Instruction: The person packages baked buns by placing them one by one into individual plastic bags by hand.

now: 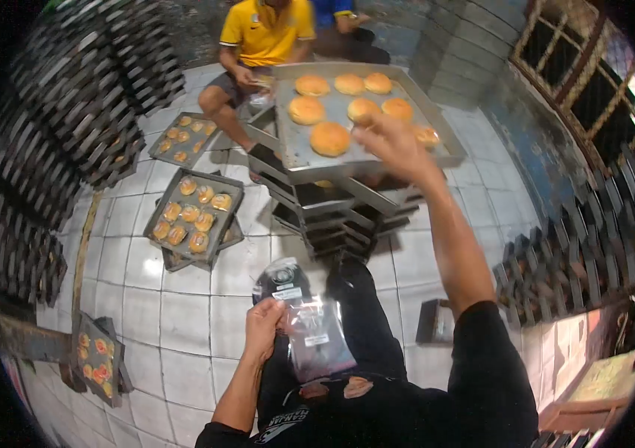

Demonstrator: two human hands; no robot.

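"Head view — where is the right hand (396, 145)?"

"Over the near right part of the top tray (299, 166), fingers bent and pointing in among the round golden buns (330, 139). It is blurred, so I can't tell whether the fingertips touch one or grip anything."

"And the buns?"

"Eight show on that tray, one of them partly behind the hand. The tray lies on a stack (336, 216) of dark trays, set at differing angles, on the white tiled floor (187, 321)."

"What does the left hand (264, 321) have?"

"Its fingers are closed, pinching the edge of some clear bags (321, 340) with white labels. They hang over the lap, between the hand and the dark-clothed thighs — well apart from the top tray."

"Anything beside the stack?"

"To its left, a tray of glossy buns (194, 216) lies across another tray on the floor. Beyond it is a further bun tray (183, 140), and at the lower left one more (99, 358). Tall piles of trays (94, 89) stand along the left side."

"Who else is near?"

"A person in yellow (267, 33) sits beyond the stack, hands near some clear plastic, with a person in blue (338, 22) alongside."
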